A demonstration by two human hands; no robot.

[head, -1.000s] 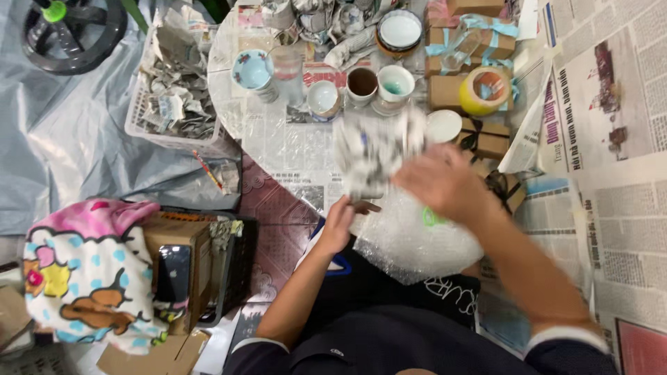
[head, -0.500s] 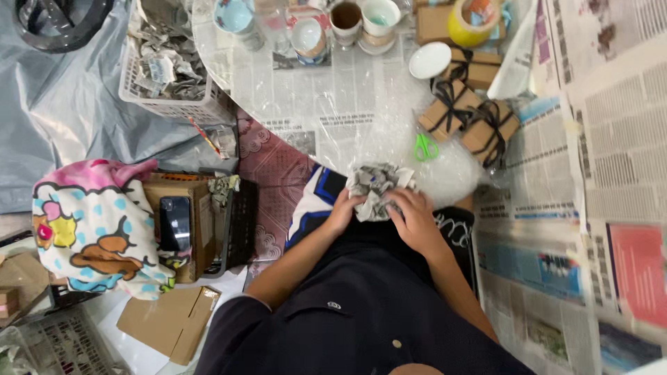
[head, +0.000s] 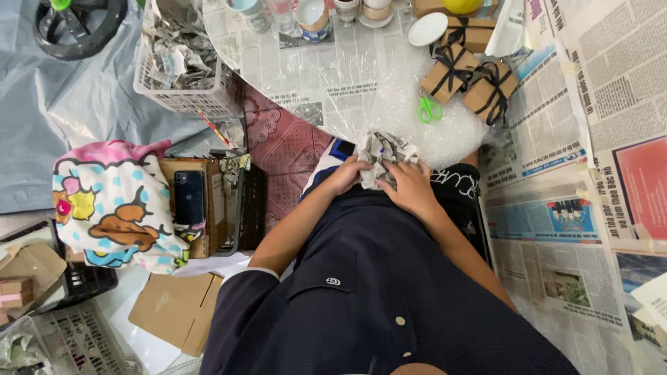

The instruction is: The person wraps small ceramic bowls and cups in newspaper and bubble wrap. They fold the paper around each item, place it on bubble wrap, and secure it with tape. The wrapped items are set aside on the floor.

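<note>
Head view: left hand (head: 345, 175) and right hand (head: 411, 186), fingers curled, both clasping one crumpled newspaper bundle (head: 381, 154) over the lap, at the table's (head: 326, 69) near edge; green scissors (head: 429, 109) lie nearby.

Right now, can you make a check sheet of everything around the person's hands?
Surface: round table covered in newspaper and clear plastic.
Job's things: newspaper bundle, crumpled, in the lap.
Clutter: green scissors, brown boxes with black ribbon, cups, white basket of paper.
Grip: left hand and right hand both hold the bundle.
Cables: nothing seen.
Surroundings: phone, cartoon bag, newspaper on floor.
</note>
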